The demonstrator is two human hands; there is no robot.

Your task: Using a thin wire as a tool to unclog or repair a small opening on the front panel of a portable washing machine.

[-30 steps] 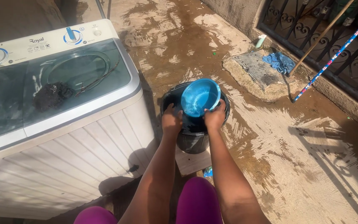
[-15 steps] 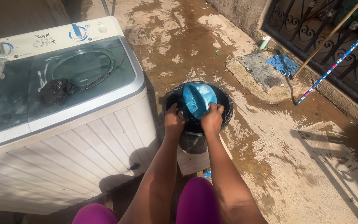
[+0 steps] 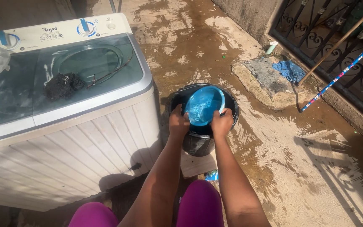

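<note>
Water is visible inside the round blue plastic bowl, which both hands hold tilted over the mouth of the black plastic bucket. The left hand grips the near left part of the bowl's rim with its fingers bent around it, and the right hand grasps the near right part of the rim in the same way. The bowl lies just beyond the fingertips, its open side turned up and toward the person, with the far edge higher than the near edge. It sits within the bucket's opening; I cannot tell if it touches the bucket's rim.

As I judge it, the work is in the middle: the bowl is already wet and has water in it, but it is not set down and neither hand has let go of it. How much water the bucket holds is hidden by the bowl.

To the left of the left hand stands a white twin-tub washing machine with a dark wet cloth on its lid. The concrete floor around the bucket is wet.
</note>
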